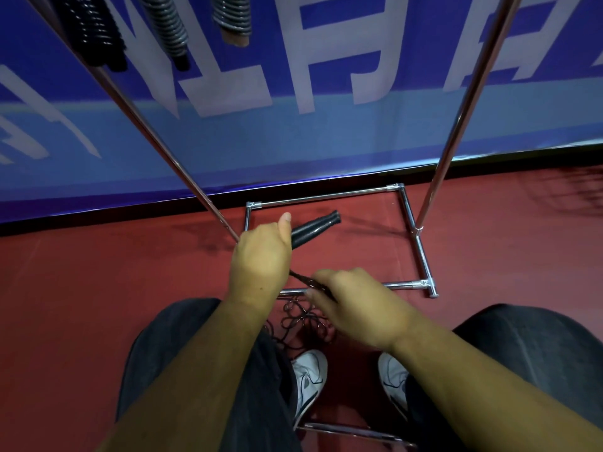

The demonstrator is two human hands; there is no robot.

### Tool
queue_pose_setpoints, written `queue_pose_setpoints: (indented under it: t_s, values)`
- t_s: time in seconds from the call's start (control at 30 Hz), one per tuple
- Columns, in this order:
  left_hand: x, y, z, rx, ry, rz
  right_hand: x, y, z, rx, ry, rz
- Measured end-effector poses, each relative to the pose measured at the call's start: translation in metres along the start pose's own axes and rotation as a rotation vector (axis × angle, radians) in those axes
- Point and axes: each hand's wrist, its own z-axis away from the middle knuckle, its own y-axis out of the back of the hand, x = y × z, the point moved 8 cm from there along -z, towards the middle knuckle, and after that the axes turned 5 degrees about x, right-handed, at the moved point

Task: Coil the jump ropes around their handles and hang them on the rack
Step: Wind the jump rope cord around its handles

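My left hand (pixel 261 256) is curled round the lower end of a black handle (pixel 315 228), thumb lying along it, and the free end of the handle points up and to the right over the rack's base. My right hand (pixel 355 305) sits just below and beside it, fingertips pinching the thin dark rope (pixel 310 282), which runs taut between my two hands. The rest of the cord lies in a loose tangle (pixel 300 321) on the red floor (pixel 98 272) between my knees, partly hidden under my wrists.

The rack (pixel 326 195) is right in front of me: a chrome rectangle of bars flat on the floor. Its left upright (pixel 156 140) slants down to a point just behind my left hand, and its right upright (pixel 468 102) stands well off to the right. My hands work in the space between those two poles. Its front bar passes behind both hands.

At the top edge three coiled ropes (pixel 169 27) hang side by side, one black and two greyish. Behind everything is a blue banner (pixel 326 141) with large white characters. My white shoes (pixel 310 376) and dark trousers (pixel 195 337) fill the bottom, and another chrome bar (pixel 352 432) lies by my feet.
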Motion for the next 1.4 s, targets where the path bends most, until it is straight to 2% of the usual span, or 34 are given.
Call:
queue_pose_setpoints:
  t_s: [0.13, 0.23, 0.3, 0.4, 0.5, 0.67, 0.73, 0.97, 1.07, 1.2, 1.3, 1.4]
  values:
    - [-0.004, -0.02, 0.008, -0.212, -0.011, -0.108, -0.002, 0.035, -0.001, 0.159, 0.082, 0.15]
    - [0.004, -0.037, 0.019, -0.405, -0.131, 0.006, 0.007, 0.058, -0.002, 0.259, 0.067, 0.101]
    - [0.008, -0.038, 0.027, -0.483, -0.174, 0.109, 0.015, 0.064, -0.007, 0.261, 0.055, 0.056]
    - [0.015, -0.037, 0.036, -0.543, -0.233, 0.129, 0.028, 0.063, -0.012, 0.176, -0.004, -0.026]
    - [0.021, -0.031, 0.038, -0.524, -0.277, 0.165, 0.035, 0.055, -0.013, 0.071, -0.088, -0.152]
    - [0.024, -0.024, 0.045, -0.537, -0.28, 0.246, 0.035, 0.035, -0.004, -0.196, -0.296, -0.439]
    - [0.024, -0.022, 0.047, -0.551, -0.25, 0.285, 0.032, 0.034, -0.002, -0.214, -0.316, -0.471]
    - [0.03, -0.021, 0.058, -0.624, -0.343, 0.297, 0.036, 0.028, 0.005, -0.302, -0.437, -0.536]
    - [0.033, -0.018, 0.055, -0.562, -0.369, 0.282, 0.037, 0.024, 0.005, -0.342, -0.507, -0.653]
    - [0.034, -0.009, 0.049, -0.46, -0.344, 0.343, 0.035, 0.017, 0.008, -0.373, -0.64, -0.975]
    - [0.028, 0.001, 0.039, -0.342, -0.224, 0.469, 0.026, 0.017, 0.005, -0.361, -0.56, -1.15]
    - [0.024, 0.005, 0.032, -0.252, -0.146, 0.556, 0.023, 0.008, 0.0, -0.314, -0.55, -1.142]
